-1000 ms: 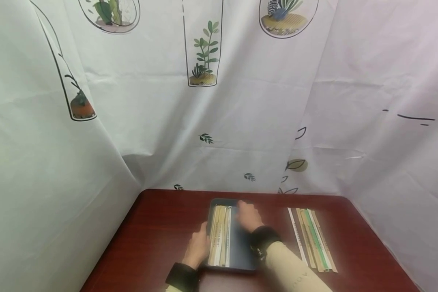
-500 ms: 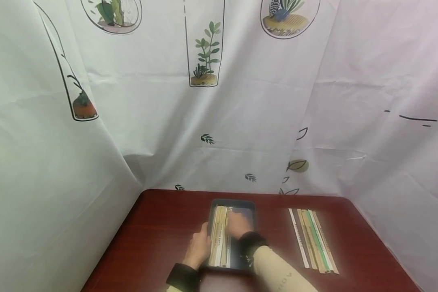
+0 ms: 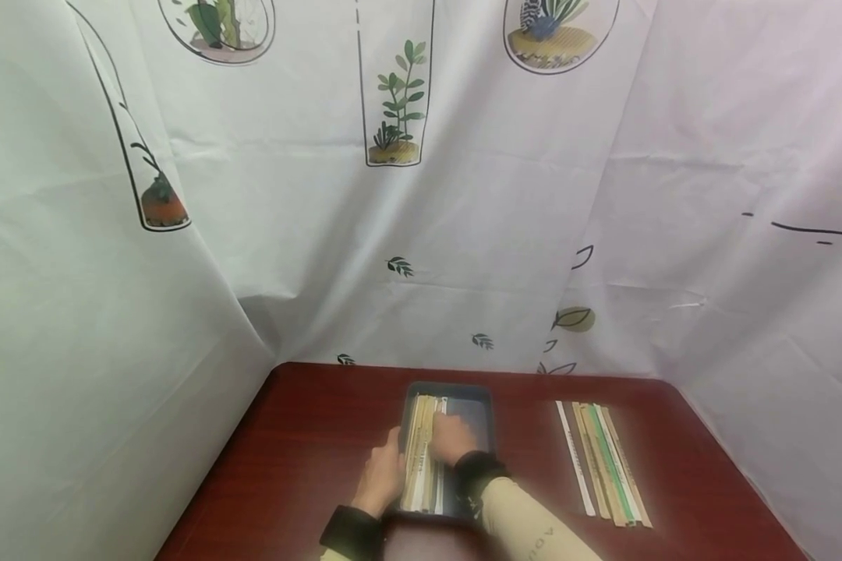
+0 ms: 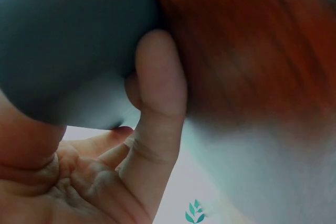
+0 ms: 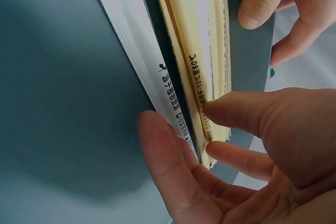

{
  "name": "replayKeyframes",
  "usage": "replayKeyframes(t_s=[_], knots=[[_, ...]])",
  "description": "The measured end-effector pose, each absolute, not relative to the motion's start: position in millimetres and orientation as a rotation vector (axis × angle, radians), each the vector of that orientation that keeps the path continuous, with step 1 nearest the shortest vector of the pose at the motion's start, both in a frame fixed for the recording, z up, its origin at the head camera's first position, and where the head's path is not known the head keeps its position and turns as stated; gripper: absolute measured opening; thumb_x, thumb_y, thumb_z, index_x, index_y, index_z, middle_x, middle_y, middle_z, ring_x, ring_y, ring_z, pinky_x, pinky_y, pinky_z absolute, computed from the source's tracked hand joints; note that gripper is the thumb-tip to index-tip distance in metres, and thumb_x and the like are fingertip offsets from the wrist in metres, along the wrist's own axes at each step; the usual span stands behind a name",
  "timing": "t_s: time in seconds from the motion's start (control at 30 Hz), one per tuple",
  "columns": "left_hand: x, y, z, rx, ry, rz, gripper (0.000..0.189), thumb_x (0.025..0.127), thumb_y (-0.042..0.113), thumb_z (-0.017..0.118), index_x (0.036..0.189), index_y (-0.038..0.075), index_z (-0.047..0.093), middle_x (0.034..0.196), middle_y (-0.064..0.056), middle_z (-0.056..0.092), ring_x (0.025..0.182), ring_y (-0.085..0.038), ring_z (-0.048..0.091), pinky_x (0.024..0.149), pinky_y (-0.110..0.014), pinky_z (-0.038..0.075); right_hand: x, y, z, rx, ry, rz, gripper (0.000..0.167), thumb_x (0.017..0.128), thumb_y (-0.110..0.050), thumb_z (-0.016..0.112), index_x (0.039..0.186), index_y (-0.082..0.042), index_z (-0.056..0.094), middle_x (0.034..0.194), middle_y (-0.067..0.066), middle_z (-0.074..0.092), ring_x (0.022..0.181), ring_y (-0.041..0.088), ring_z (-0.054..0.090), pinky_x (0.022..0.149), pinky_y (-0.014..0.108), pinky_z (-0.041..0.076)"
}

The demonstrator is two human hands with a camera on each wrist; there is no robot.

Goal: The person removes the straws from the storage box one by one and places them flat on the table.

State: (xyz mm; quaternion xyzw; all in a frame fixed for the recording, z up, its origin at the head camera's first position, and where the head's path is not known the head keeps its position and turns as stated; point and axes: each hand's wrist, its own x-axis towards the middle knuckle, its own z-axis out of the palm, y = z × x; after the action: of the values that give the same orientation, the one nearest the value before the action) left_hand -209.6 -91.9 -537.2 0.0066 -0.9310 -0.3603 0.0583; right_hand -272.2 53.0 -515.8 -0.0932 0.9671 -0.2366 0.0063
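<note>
A dark grey tray (image 3: 472, 409) holds several long, thin wrapped sticks along its left side, in yellowish and white sleeves. My left hand (image 3: 381, 474) grips the tray's left edge; the left wrist view shows its fingers (image 4: 160, 77) against the grey wall. Inside the tray, my right hand (image 3: 452, 440) is over the sticks. In the right wrist view its thumb touches a yellowish wrapped stick (image 5: 181, 19), while its fingers lie along the outer side of a white wrapped stick (image 5: 126, 24) with printed lettering. The lower ends are partly hidden by the fingers.
More wrapped sticks (image 3: 606, 463), yellowish, white and one green, lie side by side on the red-brown table (image 3: 323, 436) right of the tray. A white stick (image 3: 574, 460) lies slightly apart from them. A printed white curtain (image 3: 309, 195) surrounds the table.
My right hand has moved left from the tray's right part onto the sticks, then slid slightly toward me. My left hand has stayed at the tray's edge.
</note>
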Motion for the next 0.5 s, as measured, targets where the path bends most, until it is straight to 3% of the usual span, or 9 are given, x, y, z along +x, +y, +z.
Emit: replayKeyframes(t_s=[0.2, 0.5], knots=[[-209.3, -92.9, -536.6, 0.010, -2.817, -1.066, 0.049, 0.100, 0.008, 0.058, 0.148, 0.007, 0.047, 0.091, -0.021, 0.068, 0.060, -0.021, 0.053, 0.055, -0.042, 0.044, -271.4, 51.2, -520.1, -0.296, 3.027, -0.756, 0.023, 0.069, 0.004, 0.072, 0.081, -0.010, 0.057, 0.069, 0.005, 0.055, 0.060, 0.024, 0.052, 0.054, 0.040, 0.044], [-209.4, -93.4, -537.2, -0.006, -2.801, -1.068, 0.049, 0.100, 0.009, 0.059, 0.147, 0.007, 0.049, 0.093, -0.022, 0.069, 0.062, -0.020, 0.057, 0.056, -0.043, 0.046, -269.2, 47.5, -515.2, -0.249, 2.998, -0.821, 0.021, 0.073, 0.008, 0.066, 0.089, -0.006, 0.059, 0.074, 0.009, 0.058, 0.064, 0.026, 0.055, 0.057, 0.044, 0.048]])
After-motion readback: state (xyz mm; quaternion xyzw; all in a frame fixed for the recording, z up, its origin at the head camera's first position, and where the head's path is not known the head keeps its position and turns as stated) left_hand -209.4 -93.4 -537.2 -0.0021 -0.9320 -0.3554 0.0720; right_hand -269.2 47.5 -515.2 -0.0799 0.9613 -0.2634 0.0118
